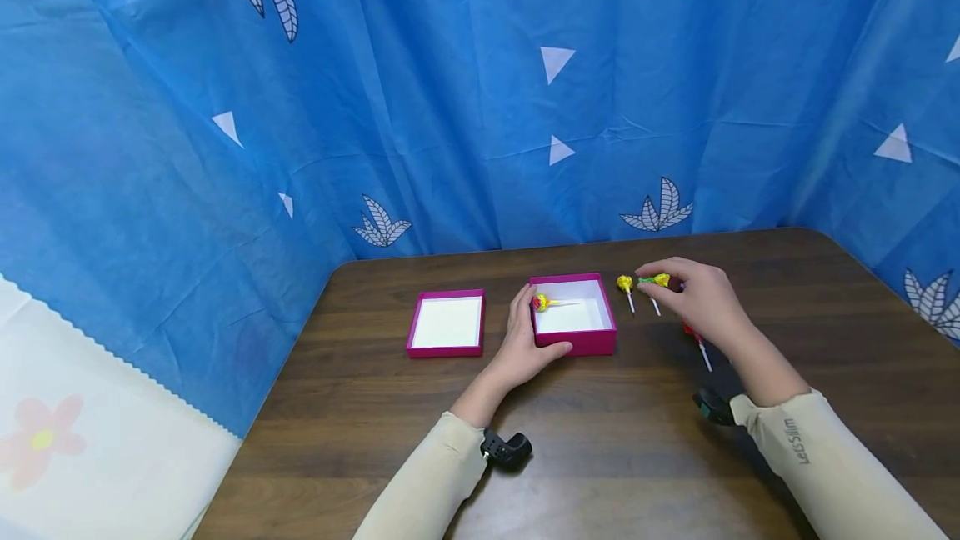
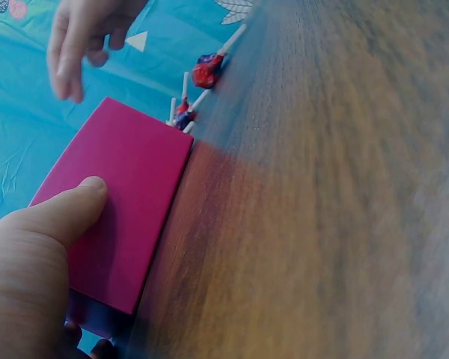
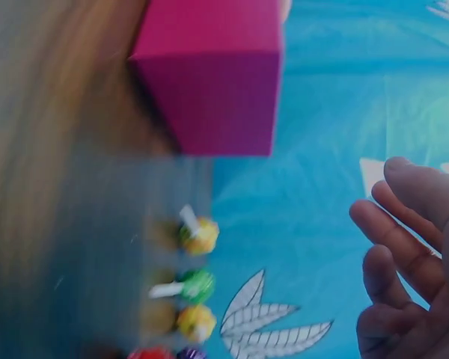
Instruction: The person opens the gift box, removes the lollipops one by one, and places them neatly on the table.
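Observation:
My left hand (image 1: 522, 352) grips a magenta box (image 1: 592, 343) at its left side, with the thumb on the front wall and fingers along the far left. Inside the white-lined box lies a yellow-and-red lollipop (image 1: 541, 302), its stick pointing right. My right hand (image 1: 701, 294) hovers over several lollipops right of the box, fingers loosely bent and apart, holding nothing. In the right wrist view, a yellow lollipop (image 3: 200, 235), a green lollipop (image 3: 197, 285) and another yellow lollipop (image 3: 197, 323) lie in a row. A red lollipop (image 2: 207, 72) shows in the left wrist view.
The box's lid (image 1: 448, 322) lies left of it, white inside facing up. Everything stands on a dark wooden table (image 1: 360, 432). A blue patterned curtain (image 1: 465, 107) hangs behind the table's far edge. Each wrist wears a small black camera (image 1: 507, 450).

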The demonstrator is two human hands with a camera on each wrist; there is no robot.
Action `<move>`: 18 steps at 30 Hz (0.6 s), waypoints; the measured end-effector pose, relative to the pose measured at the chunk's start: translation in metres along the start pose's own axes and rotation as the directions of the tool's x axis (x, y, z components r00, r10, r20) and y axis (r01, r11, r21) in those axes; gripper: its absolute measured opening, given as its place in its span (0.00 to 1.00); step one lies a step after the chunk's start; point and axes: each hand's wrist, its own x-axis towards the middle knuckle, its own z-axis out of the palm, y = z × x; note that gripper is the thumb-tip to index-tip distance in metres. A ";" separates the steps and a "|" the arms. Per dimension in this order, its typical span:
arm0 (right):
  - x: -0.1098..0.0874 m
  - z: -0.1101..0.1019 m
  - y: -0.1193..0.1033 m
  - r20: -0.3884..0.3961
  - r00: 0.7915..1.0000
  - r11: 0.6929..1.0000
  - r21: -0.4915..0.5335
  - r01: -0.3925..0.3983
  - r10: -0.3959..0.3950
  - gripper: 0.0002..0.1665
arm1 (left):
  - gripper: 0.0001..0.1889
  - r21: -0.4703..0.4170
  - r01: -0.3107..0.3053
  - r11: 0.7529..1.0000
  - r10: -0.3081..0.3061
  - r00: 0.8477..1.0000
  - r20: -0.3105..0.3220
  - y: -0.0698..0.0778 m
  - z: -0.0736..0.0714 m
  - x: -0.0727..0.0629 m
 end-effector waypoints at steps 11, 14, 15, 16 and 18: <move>0.026 0.025 -0.034 0.150 0.988 0.991 0.133 0.011 -0.031 0.20 | 0.56 -0.002 0.021 1.000 -0.021 1.000 0.010 0.000 -0.001 -0.001; 0.033 0.034 -0.040 0.199 0.979 0.987 0.163 0.005 -0.038 0.21 | 0.56 -0.006 0.018 1.000 -0.018 1.000 0.015 -0.001 -0.001 -0.001; 0.035 0.037 -0.042 0.215 0.976 0.985 0.170 0.002 -0.039 0.21 | 0.56 -0.007 0.016 1.000 -0.016 1.000 0.016 0.000 -0.001 -0.001; 0.038 0.040 -0.044 0.230 0.972 0.984 0.177 -0.002 -0.040 0.22 | 0.56 -0.006 0.014 1.000 -0.014 1.000 0.017 0.000 -0.001 -0.001; 0.043 0.048 -0.048 0.259 0.965 0.983 0.185 -0.003 -0.046 0.22 | 0.56 -0.006 0.013 1.000 -0.012 1.000 0.016 0.000 -0.001 -0.001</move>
